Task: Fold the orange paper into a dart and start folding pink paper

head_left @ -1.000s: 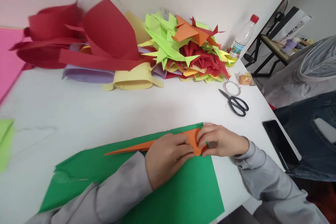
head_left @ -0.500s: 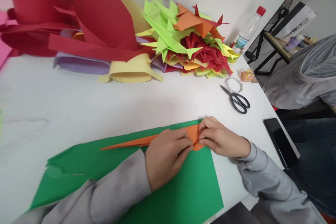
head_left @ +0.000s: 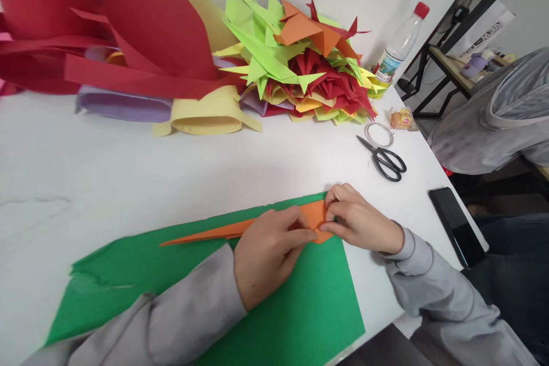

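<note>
A long, pointed piece of folded orange paper (head_left: 206, 233) lies on a large green sheet (head_left: 309, 291), close to that sheet's far edge. My left hand (head_left: 272, 251) rests over the middle of the orange paper, its thumb and fingers pinching near the wide right end. At that right end, my right hand (head_left: 358, 217) holds the edge of the orange paper between thumb and curled fingers. The part of the paper beneath my left hand is hidden.
Folded red, lime and orange paper shapes (head_left: 274, 63) are heaped along the wall. Black scissors (head_left: 384, 161), a tape roll (head_left: 379, 134), a wrapped snack (head_left: 402, 119) and a plastic bottle (head_left: 398, 48) stand or lie to the right. A phone (head_left: 457, 229) lies at the table's edge; a person (head_left: 484, 108) sits beyond.
My left thumb and fingers have shifted slightly on the orange paper, the thumb now straighter toward its right end. My right hand keeps its hold. The whole view has moved a little.
</note>
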Motion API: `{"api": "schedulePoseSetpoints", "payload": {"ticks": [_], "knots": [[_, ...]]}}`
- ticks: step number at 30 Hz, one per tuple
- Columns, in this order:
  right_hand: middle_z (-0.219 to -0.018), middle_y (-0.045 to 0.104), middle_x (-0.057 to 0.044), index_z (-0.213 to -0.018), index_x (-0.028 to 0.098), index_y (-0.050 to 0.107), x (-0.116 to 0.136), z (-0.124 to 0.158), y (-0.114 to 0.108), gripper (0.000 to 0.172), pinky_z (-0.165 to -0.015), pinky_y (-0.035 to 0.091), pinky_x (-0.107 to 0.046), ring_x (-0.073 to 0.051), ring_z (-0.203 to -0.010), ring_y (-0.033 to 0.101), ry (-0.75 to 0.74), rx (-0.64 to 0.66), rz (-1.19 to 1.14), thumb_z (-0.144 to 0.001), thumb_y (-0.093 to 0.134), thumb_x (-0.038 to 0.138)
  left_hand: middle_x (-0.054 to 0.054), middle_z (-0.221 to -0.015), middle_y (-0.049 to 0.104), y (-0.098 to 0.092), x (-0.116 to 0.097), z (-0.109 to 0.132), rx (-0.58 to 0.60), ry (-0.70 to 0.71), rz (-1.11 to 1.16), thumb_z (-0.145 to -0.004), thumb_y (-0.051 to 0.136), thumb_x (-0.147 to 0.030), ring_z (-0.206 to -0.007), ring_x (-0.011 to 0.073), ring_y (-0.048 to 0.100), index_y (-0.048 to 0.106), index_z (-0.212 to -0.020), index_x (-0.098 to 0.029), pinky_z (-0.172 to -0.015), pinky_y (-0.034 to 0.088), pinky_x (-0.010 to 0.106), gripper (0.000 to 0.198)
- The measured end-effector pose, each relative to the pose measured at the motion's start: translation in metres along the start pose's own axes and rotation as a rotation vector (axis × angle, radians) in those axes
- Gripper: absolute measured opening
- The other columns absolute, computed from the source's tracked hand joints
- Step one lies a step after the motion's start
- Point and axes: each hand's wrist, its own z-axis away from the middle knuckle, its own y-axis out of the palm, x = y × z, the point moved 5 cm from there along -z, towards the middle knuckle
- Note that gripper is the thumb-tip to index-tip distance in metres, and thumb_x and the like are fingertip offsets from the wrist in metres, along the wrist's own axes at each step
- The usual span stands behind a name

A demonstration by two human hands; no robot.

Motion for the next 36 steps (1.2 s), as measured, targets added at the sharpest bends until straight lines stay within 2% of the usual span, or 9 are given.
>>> {"api": "schedulePoseSetpoints", "payload": {"ticks": [5, 11, 18, 23, 27, 33, 36], "knots": [[-0.093, 0.053, -0.007, -0.075, 0.016, 0.061, -0.003, 0.000, -0.006, 0.012, -0.087, 0.041, -0.034, -0.019, -0.093, 0.047, -0.019, 0.014, -0.066, -0.087, 0.060, 0.017, 0.001, -0.078, 0.059, 0.000, 0.000, 0.002, -0.004, 0.060, -0.064, -0.090, 0.040, -0.010, -0.065, 0.0123, 0.053, 0.068, -0.092, -0.022, -0.056, 0.036, 0.027, 0.031], [-0.093, 0.054, -0.004, -0.075, 0.017, 0.063, -0.008, -0.001, -0.011, 0.012, -0.090, 0.041, -0.035, -0.017, -0.095, 0.051, -0.031, 0.036, -0.141, -0.078, 0.065, 0.006, 0.003, -0.083, 0.058, 0.004, 0.000, 0.006, 0.068, 0.052, -0.112, -0.089, 0.038, -0.010, -0.068, 0.0143, 0.051, 0.067, -0.098, -0.023, -0.058, 0.037, 0.029, 0.033], [-0.090, 0.056, -0.005, -0.075, 0.016, 0.061, -0.011, -0.002, -0.011, 0.013, -0.087, 0.044, -0.033, -0.016, -0.089, 0.052, -0.078, 0.015, -0.192, -0.087, 0.058, 0.011, 0.004, -0.080, 0.057, 0.001, -0.006, 0.004, 0.059, 0.052, -0.120, -0.092, 0.039, -0.015, -0.067, 0.0152, 0.050, 0.068, -0.087, -0.021, -0.058, 0.037, 0.031, 0.030], [-0.090, 0.056, -0.005, -0.076, 0.016, 0.062, -0.012, -0.002, -0.011, 0.011, -0.087, 0.043, -0.033, -0.016, -0.090, 0.052, -0.075, 0.015, -0.185, -0.087, 0.060, 0.014, 0.004, -0.080, 0.058, 0.003, -0.003, 0.005, 0.065, 0.065, -0.131, -0.092, 0.038, -0.015, -0.067, 0.0143, 0.051, 0.068, -0.088, -0.021, -0.058, 0.039, 0.029, 0.031], [-0.089, 0.056, -0.005, -0.076, 0.016, 0.063, -0.013, -0.002, -0.009, 0.011, -0.087, 0.043, -0.032, -0.016, -0.088, 0.052, -0.071, -0.003, -0.168, -0.086, 0.061, 0.014, 0.003, -0.077, 0.057, 0.002, -0.002, 0.005, 0.017, 0.083, -0.122, -0.093, 0.038, -0.015, -0.064, 0.0139, 0.051, 0.068, -0.085, -0.021, -0.057, 0.037, 0.029, 0.031], [-0.088, 0.056, -0.004, -0.076, 0.016, 0.064, -0.013, -0.002, -0.008, 0.008, -0.086, 0.043, -0.033, -0.016, -0.088, 0.052, -0.090, -0.033, -0.150, -0.084, 0.064, 0.015, 0.003, -0.082, 0.060, 0.004, -0.002, 0.006, 0.071, 0.077, -0.133, -0.093, 0.044, -0.020, -0.069, 0.0150, 0.055, 0.068, -0.087, -0.021, -0.060, 0.038, 0.030, 0.024], [-0.088, 0.056, -0.004, -0.075, 0.016, 0.064, -0.013, -0.002, -0.009, 0.011, -0.086, 0.043, -0.032, -0.016, -0.088, 0.052, -0.094, -0.036, -0.149, -0.086, 0.063, 0.017, 0.005, -0.094, 0.063, 0.006, -0.001, 0.008, 0.056, 0.076, -0.155, -0.095, 0.038, -0.021, -0.076, 0.0161, 0.057, 0.067, -0.090, -0.022, -0.063, 0.040, 0.031, 0.030]]}}
